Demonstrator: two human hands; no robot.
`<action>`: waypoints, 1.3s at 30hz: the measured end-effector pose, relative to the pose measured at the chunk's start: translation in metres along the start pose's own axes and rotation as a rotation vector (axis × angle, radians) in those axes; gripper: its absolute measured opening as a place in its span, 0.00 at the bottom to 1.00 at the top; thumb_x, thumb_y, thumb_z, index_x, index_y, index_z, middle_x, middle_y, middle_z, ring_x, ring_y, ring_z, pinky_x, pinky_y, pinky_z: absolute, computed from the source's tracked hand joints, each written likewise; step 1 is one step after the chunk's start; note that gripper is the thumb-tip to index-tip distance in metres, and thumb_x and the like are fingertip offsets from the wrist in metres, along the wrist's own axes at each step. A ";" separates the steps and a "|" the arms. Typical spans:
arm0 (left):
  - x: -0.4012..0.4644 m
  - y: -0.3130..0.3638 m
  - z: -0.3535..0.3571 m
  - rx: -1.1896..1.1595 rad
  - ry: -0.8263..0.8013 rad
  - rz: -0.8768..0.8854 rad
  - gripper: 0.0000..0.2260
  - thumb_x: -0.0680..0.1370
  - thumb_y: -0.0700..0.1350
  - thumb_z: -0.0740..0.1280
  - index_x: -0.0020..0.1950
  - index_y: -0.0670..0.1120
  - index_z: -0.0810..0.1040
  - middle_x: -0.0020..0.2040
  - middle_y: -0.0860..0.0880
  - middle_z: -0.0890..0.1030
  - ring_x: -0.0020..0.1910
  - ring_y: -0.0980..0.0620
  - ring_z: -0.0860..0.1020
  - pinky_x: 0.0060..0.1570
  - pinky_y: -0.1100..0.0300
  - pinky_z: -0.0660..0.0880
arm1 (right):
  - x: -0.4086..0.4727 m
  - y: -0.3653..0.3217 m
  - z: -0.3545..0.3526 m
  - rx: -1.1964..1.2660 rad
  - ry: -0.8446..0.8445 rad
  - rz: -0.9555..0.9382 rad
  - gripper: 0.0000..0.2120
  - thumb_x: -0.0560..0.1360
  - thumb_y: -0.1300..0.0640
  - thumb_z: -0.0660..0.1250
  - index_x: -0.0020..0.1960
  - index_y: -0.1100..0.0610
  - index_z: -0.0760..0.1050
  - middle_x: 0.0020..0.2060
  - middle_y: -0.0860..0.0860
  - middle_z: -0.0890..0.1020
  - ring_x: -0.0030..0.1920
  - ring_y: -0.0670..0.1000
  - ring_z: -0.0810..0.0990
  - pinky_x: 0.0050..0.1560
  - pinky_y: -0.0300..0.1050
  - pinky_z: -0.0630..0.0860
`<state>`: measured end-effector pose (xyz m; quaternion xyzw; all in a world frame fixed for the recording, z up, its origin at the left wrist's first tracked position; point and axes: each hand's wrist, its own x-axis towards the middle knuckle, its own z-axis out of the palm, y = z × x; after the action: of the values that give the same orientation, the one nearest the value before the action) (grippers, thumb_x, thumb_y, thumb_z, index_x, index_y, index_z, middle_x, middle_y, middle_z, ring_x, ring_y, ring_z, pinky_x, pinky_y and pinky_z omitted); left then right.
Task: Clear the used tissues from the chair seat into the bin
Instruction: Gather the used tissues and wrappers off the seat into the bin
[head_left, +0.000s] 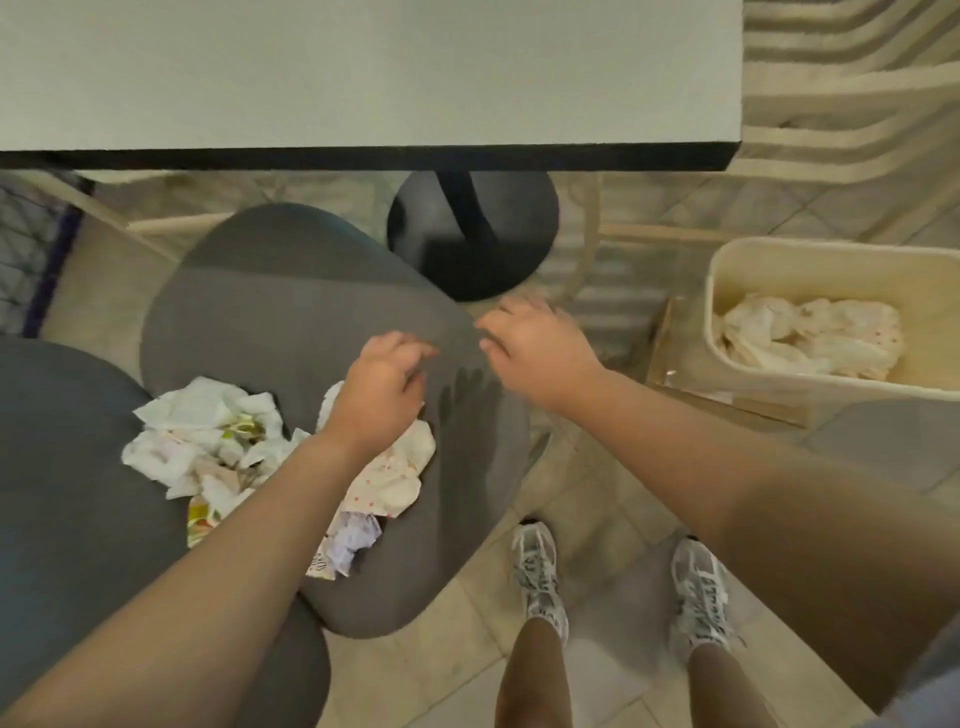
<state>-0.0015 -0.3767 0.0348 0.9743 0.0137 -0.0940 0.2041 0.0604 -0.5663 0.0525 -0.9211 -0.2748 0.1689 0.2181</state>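
A pile of crumpled used tissues (208, 441) and wrappers lies on the grey chair seat (291, 312), toward its near left side. The left hand (384, 384) hovers over the pile's right edge, fingers loosely curled, holding nothing. The right hand (530, 348) is above the seat's right edge, fingers relaxed and empty. The cream bin (810, 260) stands on the floor to the right, with tissues already inside.
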 end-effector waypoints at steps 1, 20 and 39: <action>-0.007 -0.017 -0.004 0.016 0.011 -0.027 0.15 0.74 0.35 0.61 0.59 0.42 0.78 0.57 0.42 0.78 0.59 0.41 0.72 0.61 0.54 0.66 | 0.008 -0.012 0.008 -0.008 -0.030 -0.021 0.15 0.79 0.54 0.56 0.63 0.57 0.71 0.61 0.56 0.73 0.64 0.57 0.69 0.61 0.53 0.68; -0.004 -0.180 0.033 0.113 -0.446 -0.051 0.25 0.73 0.40 0.67 0.70 0.48 0.67 0.75 0.47 0.60 0.70 0.45 0.64 0.68 0.52 0.65 | 0.105 -0.068 0.156 -0.170 -0.598 -0.344 0.33 0.72 0.73 0.54 0.71 0.46 0.64 0.73 0.53 0.62 0.70 0.59 0.60 0.71 0.54 0.61; -0.014 -0.190 -0.010 -0.057 0.151 -0.307 0.12 0.77 0.33 0.58 0.56 0.39 0.78 0.54 0.36 0.74 0.52 0.40 0.74 0.49 0.62 0.66 | 0.111 -0.082 0.139 0.053 -0.314 -0.099 0.02 0.74 0.65 0.60 0.45 0.60 0.68 0.45 0.55 0.72 0.49 0.55 0.71 0.43 0.45 0.67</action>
<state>-0.0257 -0.1982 -0.0291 0.9588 0.1805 -0.0504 0.2134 0.0525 -0.3970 -0.0461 -0.8625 -0.3460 0.3072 0.2049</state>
